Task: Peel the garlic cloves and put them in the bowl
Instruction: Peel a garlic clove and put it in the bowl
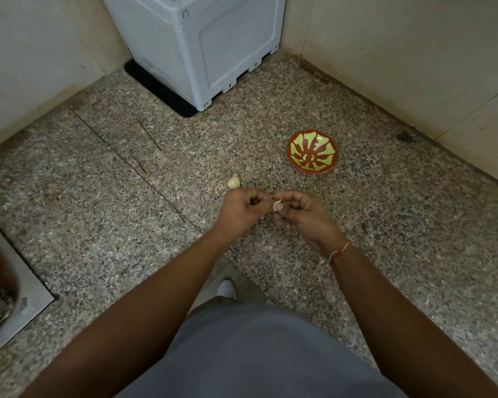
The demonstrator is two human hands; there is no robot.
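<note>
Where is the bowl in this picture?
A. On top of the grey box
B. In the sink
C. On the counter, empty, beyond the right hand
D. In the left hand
C: the bowl sits on the counter beyond the right hand, with nothing visible inside it.

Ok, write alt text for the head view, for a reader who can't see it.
Over a speckled stone counter, a person's right hand pinches a garlic clove with a strip of skin sticking up, while the left hand is curled beside it. A garlic bulb lies beyond the left hand, and a red and green patterned bowl, empty, sits further right.
</note>
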